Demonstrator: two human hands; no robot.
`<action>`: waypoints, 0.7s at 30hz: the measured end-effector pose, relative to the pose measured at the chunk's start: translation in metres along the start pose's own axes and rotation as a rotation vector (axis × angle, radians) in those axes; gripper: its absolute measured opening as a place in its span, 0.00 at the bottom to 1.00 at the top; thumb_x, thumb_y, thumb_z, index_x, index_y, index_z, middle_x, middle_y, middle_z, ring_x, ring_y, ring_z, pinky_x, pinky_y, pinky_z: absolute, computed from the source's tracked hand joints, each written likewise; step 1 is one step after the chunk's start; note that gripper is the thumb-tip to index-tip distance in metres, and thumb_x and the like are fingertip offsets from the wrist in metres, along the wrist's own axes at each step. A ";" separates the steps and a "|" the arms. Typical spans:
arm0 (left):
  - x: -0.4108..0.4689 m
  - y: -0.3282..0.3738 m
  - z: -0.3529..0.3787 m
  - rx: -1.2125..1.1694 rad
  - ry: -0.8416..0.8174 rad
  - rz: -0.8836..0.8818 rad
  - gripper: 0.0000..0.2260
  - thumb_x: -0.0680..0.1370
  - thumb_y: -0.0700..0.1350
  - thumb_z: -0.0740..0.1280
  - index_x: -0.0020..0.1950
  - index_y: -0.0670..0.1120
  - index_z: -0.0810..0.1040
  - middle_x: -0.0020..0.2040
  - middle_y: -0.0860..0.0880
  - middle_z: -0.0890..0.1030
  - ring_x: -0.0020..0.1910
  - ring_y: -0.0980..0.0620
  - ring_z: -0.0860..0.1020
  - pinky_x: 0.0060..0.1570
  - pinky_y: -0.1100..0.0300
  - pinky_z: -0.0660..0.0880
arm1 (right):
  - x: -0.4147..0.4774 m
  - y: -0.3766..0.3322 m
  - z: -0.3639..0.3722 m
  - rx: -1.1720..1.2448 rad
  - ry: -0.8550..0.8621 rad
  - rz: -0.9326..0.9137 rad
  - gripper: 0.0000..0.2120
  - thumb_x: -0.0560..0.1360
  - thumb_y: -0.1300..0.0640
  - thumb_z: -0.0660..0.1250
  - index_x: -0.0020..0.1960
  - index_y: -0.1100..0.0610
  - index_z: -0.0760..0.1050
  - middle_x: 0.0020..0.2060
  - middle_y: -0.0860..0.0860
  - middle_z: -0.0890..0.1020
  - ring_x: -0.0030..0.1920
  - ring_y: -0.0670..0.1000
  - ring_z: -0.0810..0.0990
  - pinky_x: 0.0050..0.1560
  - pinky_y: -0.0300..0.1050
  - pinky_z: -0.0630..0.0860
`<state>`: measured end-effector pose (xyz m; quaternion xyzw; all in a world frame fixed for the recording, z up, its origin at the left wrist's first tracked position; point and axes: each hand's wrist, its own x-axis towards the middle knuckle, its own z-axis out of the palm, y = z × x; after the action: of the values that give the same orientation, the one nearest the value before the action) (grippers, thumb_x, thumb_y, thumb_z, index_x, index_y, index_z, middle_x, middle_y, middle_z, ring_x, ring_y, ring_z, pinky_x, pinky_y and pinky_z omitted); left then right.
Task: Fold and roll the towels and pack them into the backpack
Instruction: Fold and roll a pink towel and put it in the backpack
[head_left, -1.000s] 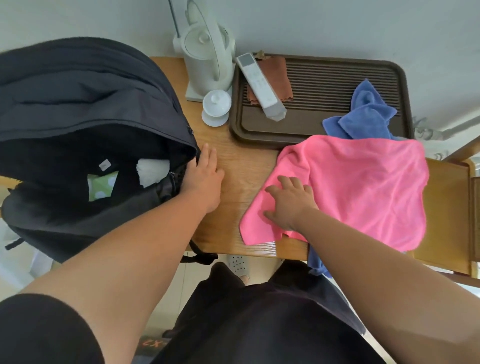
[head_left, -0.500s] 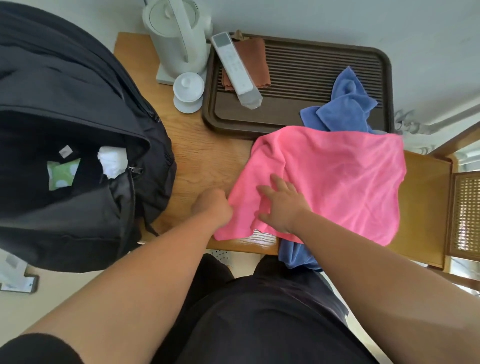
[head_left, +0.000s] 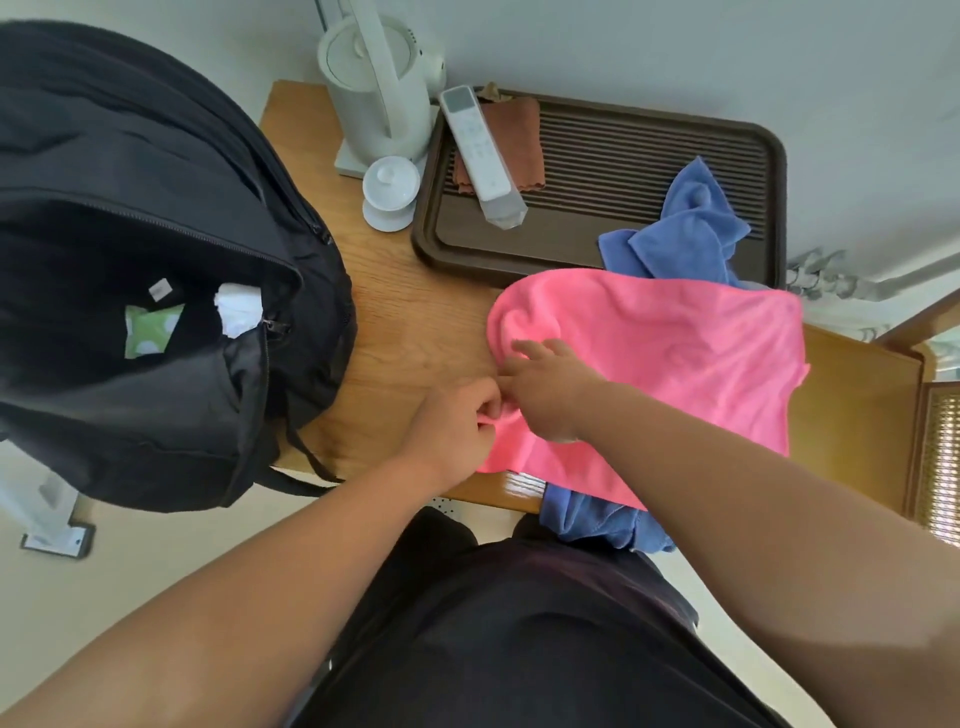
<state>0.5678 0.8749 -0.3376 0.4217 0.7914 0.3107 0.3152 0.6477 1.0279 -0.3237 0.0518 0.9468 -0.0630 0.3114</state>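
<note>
Left hand (head_left: 457, 421) is curled closed, its fingers pinching the near-left edge of the pink towel (head_left: 670, 358) close to the front edge of the bench (head_left: 415, 322). Right hand (head_left: 545, 389) lies just beside it on the right, touching it at the knuckles; its fingers are loosely spread and pressed onto the pink towel, with the cloth bunched up around the fingertips. Whether this hand grips a fold or only presses down cannot be told.

The pink towel spreads away from both hands to the right and beyond, covering much of the bench top; its far-left corner is rounded over in a soft fold just beyond the right hand.

A blue towel (head_left: 685, 228) lies crumpled beyond the pink one, partly on a dark slatted tray (head_left: 623, 156). More blue cloth (head_left: 597, 519) hangs off the bench front, below the right forearm; whether it is the same towel cannot be told.

Left of the left hand, well apart, the black backpack (head_left: 156, 260) rests at the bench's end with its main compartment unzipped and gaping. Inside show a white rolled item (head_left: 239, 306) and a green spotted one (head_left: 150, 332).

Beyond the hands stand a white kettle (head_left: 374, 88) and a small white lidded cup (head_left: 389, 187); a white remote (head_left: 478, 150) lies on a brown cloth (head_left: 519, 140) in the tray.
</note>
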 end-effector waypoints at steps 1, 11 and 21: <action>-0.003 -0.001 0.002 0.007 0.014 -0.042 0.09 0.69 0.31 0.67 0.41 0.45 0.76 0.37 0.53 0.76 0.34 0.57 0.71 0.35 0.66 0.66 | -0.004 0.004 0.005 -0.051 -0.018 0.003 0.27 0.78 0.57 0.59 0.76 0.43 0.63 0.72 0.50 0.68 0.75 0.59 0.60 0.72 0.58 0.60; -0.008 -0.014 0.016 -0.329 -0.143 -0.662 0.11 0.72 0.34 0.72 0.48 0.49 0.82 0.43 0.50 0.82 0.45 0.50 0.80 0.42 0.59 0.77 | -0.042 0.014 0.061 0.074 0.128 0.279 0.30 0.78 0.46 0.57 0.79 0.46 0.56 0.63 0.52 0.78 0.62 0.59 0.72 0.62 0.55 0.65; -0.018 0.004 0.020 -0.433 -0.351 -0.497 0.15 0.73 0.30 0.67 0.53 0.48 0.82 0.43 0.50 0.76 0.41 0.55 0.74 0.30 0.72 0.70 | -0.022 0.024 0.043 0.271 0.141 0.359 0.30 0.82 0.54 0.54 0.80 0.40 0.45 0.45 0.53 0.79 0.46 0.60 0.81 0.40 0.49 0.71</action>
<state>0.5926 0.8660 -0.3427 0.1870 0.7194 0.3080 0.5938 0.6940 1.0434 -0.3467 0.2647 0.9248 -0.1293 0.2408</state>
